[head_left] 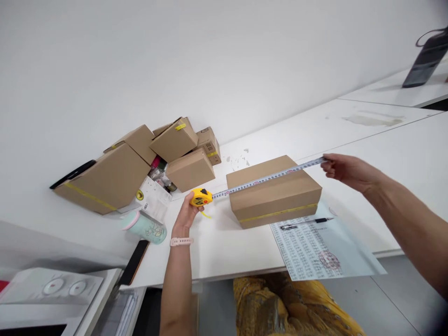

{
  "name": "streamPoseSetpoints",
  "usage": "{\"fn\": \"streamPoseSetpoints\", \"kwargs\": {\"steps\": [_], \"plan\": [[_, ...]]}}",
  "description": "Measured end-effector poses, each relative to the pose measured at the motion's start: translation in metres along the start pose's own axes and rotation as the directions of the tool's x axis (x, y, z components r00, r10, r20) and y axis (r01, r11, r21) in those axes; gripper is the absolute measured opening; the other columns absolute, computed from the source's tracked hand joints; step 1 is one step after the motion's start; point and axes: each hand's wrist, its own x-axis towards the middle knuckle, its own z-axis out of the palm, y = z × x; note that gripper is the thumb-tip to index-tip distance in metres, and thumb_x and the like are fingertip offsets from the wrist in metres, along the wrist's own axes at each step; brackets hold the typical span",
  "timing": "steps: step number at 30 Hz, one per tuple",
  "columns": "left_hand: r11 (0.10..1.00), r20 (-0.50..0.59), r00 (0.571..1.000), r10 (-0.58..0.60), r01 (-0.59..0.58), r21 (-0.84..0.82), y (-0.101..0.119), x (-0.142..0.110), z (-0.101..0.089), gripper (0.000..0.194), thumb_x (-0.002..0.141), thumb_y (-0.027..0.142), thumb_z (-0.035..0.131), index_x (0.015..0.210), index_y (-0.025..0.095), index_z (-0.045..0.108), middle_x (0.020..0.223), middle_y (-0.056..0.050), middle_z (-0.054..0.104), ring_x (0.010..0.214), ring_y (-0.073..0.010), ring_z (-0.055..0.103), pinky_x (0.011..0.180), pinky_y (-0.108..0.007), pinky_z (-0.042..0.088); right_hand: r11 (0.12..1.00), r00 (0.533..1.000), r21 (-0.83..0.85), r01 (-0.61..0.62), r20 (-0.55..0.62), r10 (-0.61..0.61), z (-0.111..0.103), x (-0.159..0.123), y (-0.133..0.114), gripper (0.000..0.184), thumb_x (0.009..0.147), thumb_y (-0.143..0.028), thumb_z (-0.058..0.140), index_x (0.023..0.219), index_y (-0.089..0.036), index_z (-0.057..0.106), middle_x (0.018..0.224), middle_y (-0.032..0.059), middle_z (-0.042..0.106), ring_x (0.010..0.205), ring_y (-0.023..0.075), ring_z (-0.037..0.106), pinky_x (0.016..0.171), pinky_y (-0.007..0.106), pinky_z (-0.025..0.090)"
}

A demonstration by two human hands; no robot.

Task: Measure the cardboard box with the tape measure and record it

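My left hand (pixel 189 212) is closed around the yellow case of a tape measure (pixel 201 197), left of a cardboard box (pixel 275 191). From the case the pulled-out blade (pixel 261 182) runs slantwise above the top of the box to the right. Its free end is pinched in the fingers of my right hand (pixel 339 169), beyond the box's right side. Yellow tape runs along the front of the box. A printed sheet (pixel 304 254) with a red stamp lies partly under the box, and a pen (pixel 308 224) rests on it.
Several cardboard boxes (pixel 191 170) are stacked at the back left against the wall. Near them stand a mint tumbler (pixel 147 227) and a black phone-like slab (pixel 135 262). A dark bottle (pixel 425 60) stands far right. The white table's (pixel 238 256) front edge is close to my lap.
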Motion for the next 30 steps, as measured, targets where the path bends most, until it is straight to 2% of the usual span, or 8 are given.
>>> {"fn": "streamPoseSetpoints", "kwargs": {"steps": [3,7,11,15,19,24,30], "plan": [[0.999,-0.003,0.999,-0.035,0.035,0.015,-0.002,0.024,-0.011,0.043,0.073,0.045,0.076,0.100,0.013,0.067,0.090,-0.009,0.074,0.071,-0.0178,0.065,0.048,-0.022,0.039,0.997,1.000,-0.075,-0.012,-0.026,0.010,0.003,0.017,0.021,0.028,0.078,-0.038,0.073,0.065,-0.022,0.053,0.065,-0.0013,0.045,0.062,0.0135,0.036,0.057,0.032,0.032],[0.998,0.013,0.998,-0.054,0.053,0.027,-0.007,0.039,-0.012,0.043,0.075,0.044,0.075,0.103,0.013,0.066,0.089,-0.007,0.073,0.070,-0.0156,0.063,0.048,-0.021,0.039,0.987,0.996,-0.162,0.017,-0.086,-0.031,0.011,0.029,0.041,0.026,0.083,-0.041,0.065,0.068,-0.022,0.054,0.067,-0.0012,0.047,0.064,0.0144,0.039,0.062,0.033,0.036],[0.998,0.052,0.997,-0.058,0.057,0.031,-0.012,0.040,-0.007,0.046,0.074,0.046,0.077,0.104,0.013,0.066,0.092,-0.008,0.073,0.071,-0.0149,0.062,0.049,-0.021,0.040,0.958,0.993,-0.284,0.037,-0.098,-0.068,0.019,0.033,0.049,0.034,0.081,-0.048,0.066,0.065,-0.023,0.051,0.068,-0.0005,0.049,0.067,0.0160,0.044,0.066,0.033,0.039],[0.997,0.104,0.992,-0.068,0.065,0.039,-0.020,0.035,0.006,0.047,0.074,0.048,0.078,0.103,0.012,0.068,0.096,-0.010,0.073,0.076,-0.0172,0.064,0.051,-0.022,0.041,0.914,0.996,-0.403,0.055,-0.046,-0.080,0.032,0.031,0.048,0.040,0.078,-0.057,0.068,0.066,-0.022,0.052,0.068,0.0000,0.051,0.070,0.0176,0.047,0.066,0.032,0.038],[0.998,0.129,0.990,-0.058,0.053,0.044,-0.025,0.031,0.015,0.047,0.075,0.049,0.078,0.103,0.012,0.069,0.098,-0.011,0.073,0.080,-0.0178,0.064,0.053,-0.022,0.041,0.825,0.997,-0.565,-0.006,-0.068,-0.039,0.042,0.026,0.047,0.046,0.079,-0.068,0.063,0.074,-0.023,0.060,0.080,0.0043,0.064,0.077,0.0220,0.056,0.066,0.034,0.040],[0.997,0.139,0.989,-0.053,0.046,0.055,-0.026,0.028,0.016,0.049,0.075,0.052,0.077,0.104,0.012,0.070,0.099,-0.011,0.073,0.080,-0.0181,0.063,0.053,-0.023,0.041,0.862,0.993,-0.495,-0.109,-0.092,0.073,0.043,0.026,0.052,0.052,0.080,-0.072,0.060,0.097,-0.024,0.069,0.105,0.0092,0.073,0.092,0.0286,0.064,0.073,0.037,0.046],[0.996,0.130,0.991,-0.042,0.031,0.090,-0.029,0.026,0.018,0.050,0.077,0.053,0.074,0.103,0.012,0.070,0.095,-0.011,0.073,0.073,-0.0167,0.062,0.054,-0.024,0.041,0.864,0.997,-0.497,-0.073,-0.064,0.048,0.040,0.028,0.058,0.054,0.083,-0.072,0.057,0.100,-0.021,0.067,0.107,0.0134,0.072,0.090,0.0286,0.064,0.071,0.036,0.045]]}}
